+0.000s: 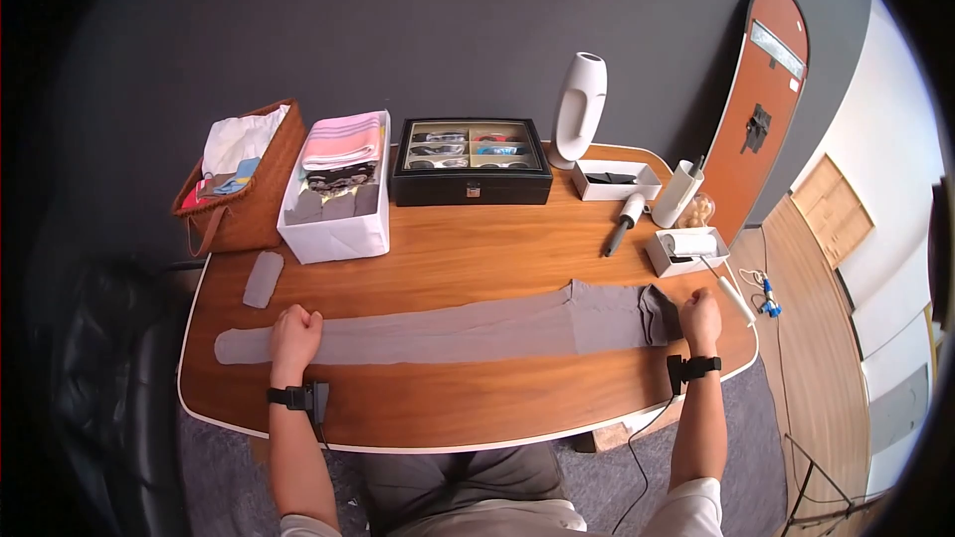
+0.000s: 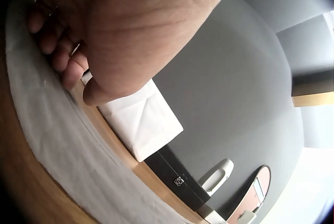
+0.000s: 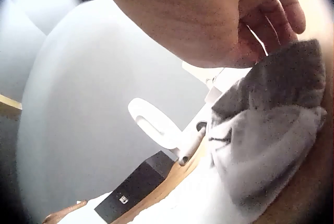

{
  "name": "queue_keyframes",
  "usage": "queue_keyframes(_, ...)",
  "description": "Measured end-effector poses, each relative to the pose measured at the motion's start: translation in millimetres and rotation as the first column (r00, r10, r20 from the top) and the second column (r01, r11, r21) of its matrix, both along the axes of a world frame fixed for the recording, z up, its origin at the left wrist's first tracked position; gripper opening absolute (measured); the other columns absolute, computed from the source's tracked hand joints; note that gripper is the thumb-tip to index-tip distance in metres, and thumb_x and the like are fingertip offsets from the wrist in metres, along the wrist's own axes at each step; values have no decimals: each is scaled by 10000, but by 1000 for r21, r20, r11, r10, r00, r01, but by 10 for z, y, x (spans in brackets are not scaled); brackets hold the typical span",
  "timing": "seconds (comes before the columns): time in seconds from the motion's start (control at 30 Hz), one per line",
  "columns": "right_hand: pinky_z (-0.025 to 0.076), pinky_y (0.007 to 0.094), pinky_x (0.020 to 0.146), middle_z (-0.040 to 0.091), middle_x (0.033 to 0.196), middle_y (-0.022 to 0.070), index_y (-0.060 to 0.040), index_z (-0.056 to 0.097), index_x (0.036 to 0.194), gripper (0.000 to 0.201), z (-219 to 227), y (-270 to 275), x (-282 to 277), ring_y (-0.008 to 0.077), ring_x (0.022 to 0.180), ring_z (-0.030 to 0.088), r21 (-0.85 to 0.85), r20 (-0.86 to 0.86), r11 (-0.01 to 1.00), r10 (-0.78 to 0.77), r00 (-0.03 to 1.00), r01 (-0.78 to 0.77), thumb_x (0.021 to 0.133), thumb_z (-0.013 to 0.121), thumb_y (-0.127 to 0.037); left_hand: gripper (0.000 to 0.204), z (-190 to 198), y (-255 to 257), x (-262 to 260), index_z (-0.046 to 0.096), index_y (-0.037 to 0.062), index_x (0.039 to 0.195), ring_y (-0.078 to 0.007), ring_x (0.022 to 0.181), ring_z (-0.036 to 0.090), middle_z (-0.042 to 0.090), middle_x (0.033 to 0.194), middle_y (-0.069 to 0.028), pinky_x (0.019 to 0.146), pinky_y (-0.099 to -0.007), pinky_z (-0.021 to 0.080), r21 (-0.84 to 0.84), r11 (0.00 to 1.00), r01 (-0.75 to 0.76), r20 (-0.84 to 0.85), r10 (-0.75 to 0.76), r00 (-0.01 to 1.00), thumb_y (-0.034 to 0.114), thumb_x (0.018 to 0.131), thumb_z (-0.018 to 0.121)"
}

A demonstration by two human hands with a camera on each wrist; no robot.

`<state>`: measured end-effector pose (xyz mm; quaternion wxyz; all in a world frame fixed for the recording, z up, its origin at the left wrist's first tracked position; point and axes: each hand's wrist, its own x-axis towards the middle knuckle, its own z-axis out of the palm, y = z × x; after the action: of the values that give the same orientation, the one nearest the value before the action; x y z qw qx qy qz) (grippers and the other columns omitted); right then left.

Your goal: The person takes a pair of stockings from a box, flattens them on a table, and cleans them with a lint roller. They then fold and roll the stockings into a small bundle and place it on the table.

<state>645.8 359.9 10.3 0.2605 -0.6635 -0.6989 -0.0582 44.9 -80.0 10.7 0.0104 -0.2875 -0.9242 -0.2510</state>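
Note:
A long grey knitted garment (image 1: 448, 331) lies stretched sideways across the wooden table. My left hand (image 1: 296, 338) rests over its narrow left part; in the left wrist view the loosely curled fingers (image 2: 61, 59) touch the cloth (image 2: 57, 125), with the thumb apart from them. Beside the bunched dark band (image 1: 657, 314) at the garment's right end is my right hand (image 1: 701, 320). The right wrist view has the folded grey cloth (image 3: 271, 130) up against this hand (image 3: 209, 20), its fingers loosely bent with gaps between them; part of the contact is hidden.
A small grey folded piece (image 1: 263, 279) lies at left. Behind are a brown basket (image 1: 244, 209), a white bin (image 1: 338, 237), a black glasses case (image 1: 473, 189) and a white face vase (image 1: 579, 109). Lint rollers (image 1: 625, 226) and white trays (image 1: 617, 189) stand at right.

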Motion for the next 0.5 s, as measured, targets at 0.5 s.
queue_keyframes(0.5, 591, 494, 919, 716, 1101, 169, -74, 700, 1021, 253, 205, -426, -568, 398, 1072, 718, -175, 13, 932, 326, 945, -319, 904, 827, -259, 349, -151, -55, -86, 624, 0, 837, -441, 929, 693, 704, 888, -213, 834, -530, 552, 99, 993, 70, -32, -68, 997, 285, 997, 746)
